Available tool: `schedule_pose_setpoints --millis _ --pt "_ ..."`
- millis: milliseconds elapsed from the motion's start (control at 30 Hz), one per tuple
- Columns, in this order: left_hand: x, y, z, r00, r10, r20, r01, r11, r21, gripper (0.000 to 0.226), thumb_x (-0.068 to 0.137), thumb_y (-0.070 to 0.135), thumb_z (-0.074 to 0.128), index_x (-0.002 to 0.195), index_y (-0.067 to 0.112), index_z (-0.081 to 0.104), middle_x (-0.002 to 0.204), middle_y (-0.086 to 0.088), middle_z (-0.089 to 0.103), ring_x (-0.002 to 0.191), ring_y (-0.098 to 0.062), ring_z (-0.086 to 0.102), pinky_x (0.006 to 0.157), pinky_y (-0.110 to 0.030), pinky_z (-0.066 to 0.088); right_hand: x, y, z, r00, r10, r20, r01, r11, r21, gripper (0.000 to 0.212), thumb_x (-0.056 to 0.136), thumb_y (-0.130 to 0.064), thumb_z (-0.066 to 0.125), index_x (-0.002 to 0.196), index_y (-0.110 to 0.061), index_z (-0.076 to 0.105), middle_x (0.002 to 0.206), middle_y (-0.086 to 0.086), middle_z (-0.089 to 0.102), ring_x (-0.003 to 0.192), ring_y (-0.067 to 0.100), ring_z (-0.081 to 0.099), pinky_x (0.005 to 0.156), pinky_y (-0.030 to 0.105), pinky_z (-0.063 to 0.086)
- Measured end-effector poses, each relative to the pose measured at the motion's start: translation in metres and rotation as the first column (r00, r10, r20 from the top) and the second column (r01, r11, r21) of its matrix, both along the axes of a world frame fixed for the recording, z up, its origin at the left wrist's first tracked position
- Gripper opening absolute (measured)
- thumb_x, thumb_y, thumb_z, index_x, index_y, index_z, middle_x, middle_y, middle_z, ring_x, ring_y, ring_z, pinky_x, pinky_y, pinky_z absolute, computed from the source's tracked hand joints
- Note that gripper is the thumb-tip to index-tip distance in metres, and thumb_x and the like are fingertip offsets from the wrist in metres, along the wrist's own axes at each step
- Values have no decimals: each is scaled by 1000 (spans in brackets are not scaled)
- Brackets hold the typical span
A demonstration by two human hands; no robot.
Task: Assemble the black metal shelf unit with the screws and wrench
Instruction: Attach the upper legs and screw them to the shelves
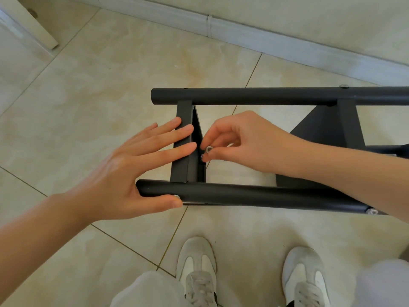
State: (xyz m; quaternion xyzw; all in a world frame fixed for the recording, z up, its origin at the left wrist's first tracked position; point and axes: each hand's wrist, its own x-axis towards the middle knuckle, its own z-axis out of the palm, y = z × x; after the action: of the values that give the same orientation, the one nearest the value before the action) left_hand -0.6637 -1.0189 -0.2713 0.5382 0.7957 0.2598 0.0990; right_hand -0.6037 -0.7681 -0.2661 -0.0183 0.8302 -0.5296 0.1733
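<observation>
Black metal shelf unit point(265, 96) lies on the tiles point(99, 74) as my left hand point(124, 173), fingers straight, steadies the crosspiece point(182, 151) beyond its near tube point(254, 193) and my right hand point(241, 142) pinches a silver nut point(209, 149) there, best started square and finger-tight, I judge.

Head camera: worn on the person's head, wide-angle | faced forward and steeply down at the tiled floor point(99, 80) | stood close above the left hand point(124, 173) and right hand point(241, 142) | wearer's own shoes point(197, 269) lay at bottom edge
</observation>
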Motion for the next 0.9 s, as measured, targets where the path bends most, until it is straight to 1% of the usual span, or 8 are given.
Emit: schedule_pose_setpoints --millis 133,200,267,333,433,533,700,900 --pt "0 1 -1 1000 -4 22 4 1000 20 77 89 54 66 148 10 44 161 -6 37 153 -27 25 122 -52 27 -7 -6 -2 997 9 73 -8 1000 -19 10 85 -16 75 89 -19 66 78 -13 76 80 -4 70 73 4 48" --pt "0 1 -1 1000 -3 26 3 1000 24 75 89 54 66 146 9 46 159 -8 38 153 -27 25 123 -45 26 -10 -12 -2 992 39 116 -34 998 -49 9 82 -15 78 86 -18 70 78 -10 76 80 0 71 77 9 52" --pt "-1 1 -2 999 -5 33 4 1000 27 76 89 55 65 145 7 46 159 -8 39 153 -28 26 123 -41 26 -13 -18 -4 989 38 146 -25 996 -88 9 78 -14 80 82 -20 74 79 -7 76 78 2 71 70 12 55" --pt "-1 1 -3 999 -8 38 7 999 35 76 90 55 64 145 6 46 160 -8 38 153 -30 26 123 -42 26 -15 -25 -5 986 35 165 -15 992 -122 11 77 -11 79 79 -21 76 79 -5 76 74 1 70 60 9 51" --pt "-1 1 -5 999 -11 38 10 999 43 76 91 55 64 146 7 45 160 -7 38 152 -31 26 122 -45 28 -15 -30 -7 979 54 195 -24 988 -151 11 78 -7 76 77 -18 78 78 -3 76 76 8 71 63 9 52" --pt "-2 0 -6 999 -10 50 8 999 49 77 91 55 65 147 7 44 160 -8 39 152 -32 26 122 -47 29 -14 -30 -6 970 79 229 -36 982 -184 9 78 -10 75 79 -18 78 74 -3 75 69 4 69 56 10 46" --pt "-1 0 -6 999 -11 42 9 999 54 76 91 56 64 147 9 44 160 -8 39 152 -32 27 121 -48 30 -15 -28 -7 953 95 289 -37 979 -200 8 79 -15 75 83 -21 78 77 -7 75 76 2 70 69 21 48" --pt "-2 1 -6 999 -14 42 12 999 48 75 91 55 64 145 6 46 159 -9 39 152 -32 27 122 -45 28 -15 -27 -7 943 114 312 -47 975 -215 7 78 -16 77 78 -23 75 79 -6 76 79 4 72 73 24 51"
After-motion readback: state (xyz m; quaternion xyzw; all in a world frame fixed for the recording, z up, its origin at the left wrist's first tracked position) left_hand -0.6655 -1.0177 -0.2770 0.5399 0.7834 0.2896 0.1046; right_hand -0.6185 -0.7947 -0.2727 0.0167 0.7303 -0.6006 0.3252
